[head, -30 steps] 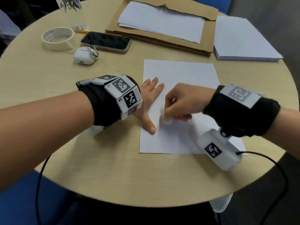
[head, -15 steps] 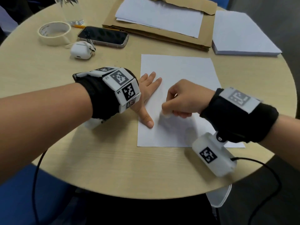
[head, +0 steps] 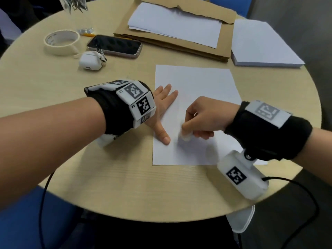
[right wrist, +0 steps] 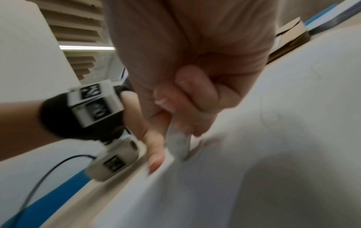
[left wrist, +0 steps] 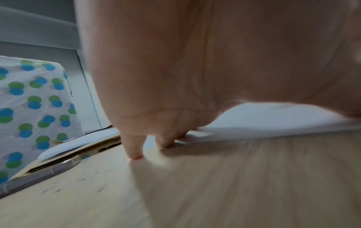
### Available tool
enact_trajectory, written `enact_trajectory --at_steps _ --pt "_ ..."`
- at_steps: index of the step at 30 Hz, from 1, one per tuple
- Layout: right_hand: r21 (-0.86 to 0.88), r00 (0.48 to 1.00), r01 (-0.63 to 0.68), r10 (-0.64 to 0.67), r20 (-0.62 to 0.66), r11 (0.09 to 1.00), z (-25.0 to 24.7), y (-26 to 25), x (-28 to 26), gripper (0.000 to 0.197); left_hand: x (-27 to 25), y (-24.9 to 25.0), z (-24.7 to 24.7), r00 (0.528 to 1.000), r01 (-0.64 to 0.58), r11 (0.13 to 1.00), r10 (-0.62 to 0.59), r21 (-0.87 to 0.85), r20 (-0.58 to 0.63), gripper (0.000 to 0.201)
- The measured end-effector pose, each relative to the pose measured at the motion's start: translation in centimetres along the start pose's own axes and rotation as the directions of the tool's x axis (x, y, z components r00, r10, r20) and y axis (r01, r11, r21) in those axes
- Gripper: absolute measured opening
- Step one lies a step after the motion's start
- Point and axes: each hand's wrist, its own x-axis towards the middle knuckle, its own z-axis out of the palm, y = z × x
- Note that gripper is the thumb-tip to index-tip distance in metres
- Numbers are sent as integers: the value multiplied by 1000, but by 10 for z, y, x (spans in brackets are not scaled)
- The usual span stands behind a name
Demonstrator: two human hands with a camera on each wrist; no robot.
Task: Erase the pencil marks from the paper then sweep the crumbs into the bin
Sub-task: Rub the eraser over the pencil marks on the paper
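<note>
A white sheet of paper point(head: 195, 83) lies in the middle of the round wooden table point(head: 89, 177). My left hand point(head: 162, 112) lies flat with straight fingers on the paper's left edge, thumb pointing toward me. My right hand point(head: 186, 133) pinches a small white eraser point(head: 185, 137) and presses it on the paper just right of the left thumb. In the right wrist view the eraser point(right wrist: 178, 143) sticks out below my curled fingers point(right wrist: 195, 92) and touches the sheet point(right wrist: 293, 138). In the left wrist view my fingertips point(left wrist: 134, 152) press on the table beside the paper point(left wrist: 273, 121). Pencil marks are too faint to make out.
At the back lie a brown folder with sheets point(head: 179, 29) and a stack of white paper point(head: 260, 45). At the back left sit a phone point(head: 115, 45), a white earbud case point(head: 90, 61) and a tape roll point(head: 62, 42). A white bin point(head: 242, 221) shows under the table's near right edge.
My right hand has slid the eraser back and forth over a short stretch of the paper near the left thumb. The left hand has stayed flat in place.
</note>
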Motion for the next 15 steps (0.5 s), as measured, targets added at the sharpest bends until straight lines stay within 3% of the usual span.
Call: enact_trajectory --at_steps 4,9,15 --pt "61 993 5 2 -118 998 -3 0 6 11 1 0 0 1000 -4 1000 4 9 -9 138" --pt "12 1000 15 -15 3 1000 4 2 -4 14 2 0 2 1000 -13 1000 13 8 -9 138" --pt "-6 999 37 -37 -32 999 8 -10 3 26 4 -2 2 1000 -14 999 15 41 -10 141"
